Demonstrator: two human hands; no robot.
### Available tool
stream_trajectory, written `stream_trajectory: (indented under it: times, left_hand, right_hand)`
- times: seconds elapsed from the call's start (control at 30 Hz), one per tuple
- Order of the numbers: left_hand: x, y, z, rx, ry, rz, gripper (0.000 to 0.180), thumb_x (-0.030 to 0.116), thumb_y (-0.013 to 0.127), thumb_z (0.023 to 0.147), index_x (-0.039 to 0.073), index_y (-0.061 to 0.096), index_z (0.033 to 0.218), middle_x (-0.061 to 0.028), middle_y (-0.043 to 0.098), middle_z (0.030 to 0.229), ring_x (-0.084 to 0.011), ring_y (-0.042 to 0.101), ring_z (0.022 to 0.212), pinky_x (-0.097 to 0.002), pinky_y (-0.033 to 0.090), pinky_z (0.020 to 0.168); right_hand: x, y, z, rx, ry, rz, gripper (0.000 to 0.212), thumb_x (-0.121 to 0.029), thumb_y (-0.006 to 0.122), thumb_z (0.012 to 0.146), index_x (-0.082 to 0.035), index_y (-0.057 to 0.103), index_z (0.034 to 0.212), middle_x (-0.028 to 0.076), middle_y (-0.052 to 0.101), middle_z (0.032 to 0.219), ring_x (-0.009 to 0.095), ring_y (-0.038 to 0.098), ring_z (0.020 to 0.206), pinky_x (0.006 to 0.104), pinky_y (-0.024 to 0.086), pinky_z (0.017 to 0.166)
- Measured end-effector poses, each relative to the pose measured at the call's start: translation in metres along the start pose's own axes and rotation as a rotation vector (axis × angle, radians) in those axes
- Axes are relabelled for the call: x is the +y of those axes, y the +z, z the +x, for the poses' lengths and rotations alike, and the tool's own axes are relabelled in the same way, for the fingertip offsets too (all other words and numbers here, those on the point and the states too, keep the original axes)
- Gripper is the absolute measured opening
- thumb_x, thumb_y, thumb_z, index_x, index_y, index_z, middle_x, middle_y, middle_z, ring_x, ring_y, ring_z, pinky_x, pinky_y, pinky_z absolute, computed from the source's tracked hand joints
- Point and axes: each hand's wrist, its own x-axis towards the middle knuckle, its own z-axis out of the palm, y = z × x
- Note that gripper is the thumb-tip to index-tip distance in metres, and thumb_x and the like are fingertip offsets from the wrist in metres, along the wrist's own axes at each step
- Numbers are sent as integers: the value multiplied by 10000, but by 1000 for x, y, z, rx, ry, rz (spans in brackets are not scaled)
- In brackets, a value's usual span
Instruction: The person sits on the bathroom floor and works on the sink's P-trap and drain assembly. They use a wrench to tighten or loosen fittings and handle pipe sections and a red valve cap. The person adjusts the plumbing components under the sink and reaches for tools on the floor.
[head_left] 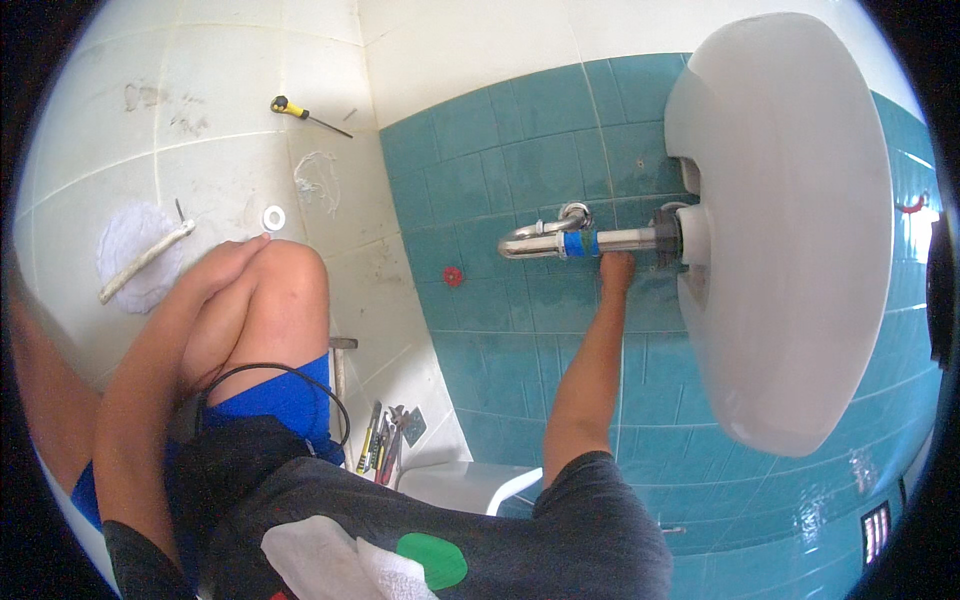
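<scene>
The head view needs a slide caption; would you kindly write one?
Right hand at the pipe below the sink, left hand by a knee.

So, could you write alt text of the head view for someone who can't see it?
A person's right hand is at the white sink's blue-banded drain pipe; their left hand rests by a bare knee. A screwdriver lies on the floor.

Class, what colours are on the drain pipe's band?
The band is blue and green, best in head view.
</scene>
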Motion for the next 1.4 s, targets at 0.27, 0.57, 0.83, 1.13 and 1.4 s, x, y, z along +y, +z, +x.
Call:
stream_trajectory:
  times: [0.27, 0.57, 0.83, 1.13, 1.4]
  left_hand:
    - [-2, -1, -1, 26, 10, -36, 746, 570, 495, 970, -123, 632, 1212, -239, 661, 1239, -294, 626, 1131, -362, 451, 1002]
    - [-5, -2, 0, -19, -17, 36, 810, 611, 457, 963, -116, 576, 1299, -286, 592, 1332, -350, 564, 1253, -375, 390, 1085]
    - [-1, -3, 0, 32, 7, 19, 780, 589, 501, 964, -139, 620, 1217, -253, 674, 1198, -299, 634, 1116, -365, 461, 990]
    - [-10, -2, 7, 20, 23, -15, 790, 591, 508, 961, -146, 607, 1229, -257, 659, 1225, -296, 626, 1131, -361, 457, 1000]
    - [-21, -4, 14, 15, 19, 85, 828, 622, 451, 962, -132, 583, 1279, -326, 600, 1285, -386, 574, 1239, -386, 403, 1075]
  right_hand:
    - [-50, -69, 17, -28, 431, 529, 444, -388, 578, 914, -46, 657, 1185, 237, 652, 1214, 447, 576, 1172, 494, 468, 981]
    - [-7, -43, -12, -52, 115, 503, 436, -356, 516, 931, 30, 663, 1072, 303, 638, 1143, 470, 586, 1128, 527, 442, 944]
    - [-7, -11, -4, 178, 126, 437, 415, -354, 505, 964, -16, 652, 1153, 240, 656, 1194, 452, 609, 1110, 524, 488, 922]
    - [-25, -52, 1, 11, 239, 478, 479, -410, 534, 967, -22, 633, 1230, 224, 620, 1294, 400, 558, 1232, 463, 427, 1027]
    - [-34, -65, -7, -2, 338, 675, 477, -398, 525, 969, -31, 631, 1254, 263, 600, 1302, 437, 560, 1207, 480, 440, 1009]
